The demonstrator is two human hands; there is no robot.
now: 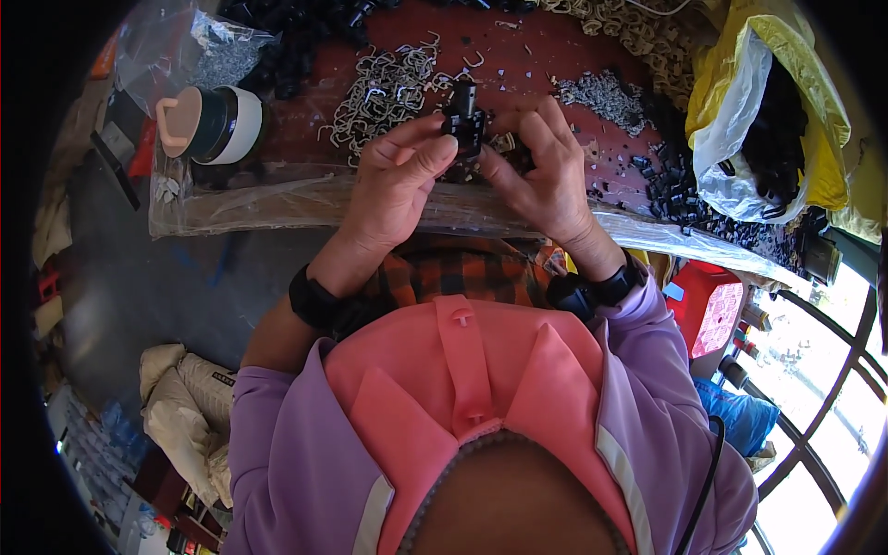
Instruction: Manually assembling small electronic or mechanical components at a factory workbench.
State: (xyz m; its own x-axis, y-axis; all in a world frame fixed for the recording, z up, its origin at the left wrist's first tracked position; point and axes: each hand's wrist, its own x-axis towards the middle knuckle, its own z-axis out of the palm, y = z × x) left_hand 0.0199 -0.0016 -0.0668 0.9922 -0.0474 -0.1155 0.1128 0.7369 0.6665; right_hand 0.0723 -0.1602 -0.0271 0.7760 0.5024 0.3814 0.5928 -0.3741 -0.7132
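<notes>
A small black plastic part point(465, 125) with a short round stub on top is held up over the near side of the work table. My left hand point(398, 180) pinches it between thumb and fingers from the left. On the other side, the curled fingers and thumb of my right hand point(550, 171) close in on its right edge. A small tan piece point(502, 142) shows between my right thumb and index finger; whether it is held or lies behind them I cannot tell. Just beyond my left hand lies a heap of U-shaped metal hooks point(384, 92).
The dark red table top point(527, 65) carries a pile of small silvery pieces point(606, 100) and scattered black pieces point(680, 185). A yellow bag point(823, 111) with black parts stands right. At left are a lidded mug point(231, 125) and a clear plastic bag point(157, 55). Tan parts point(638, 32) lie at the back.
</notes>
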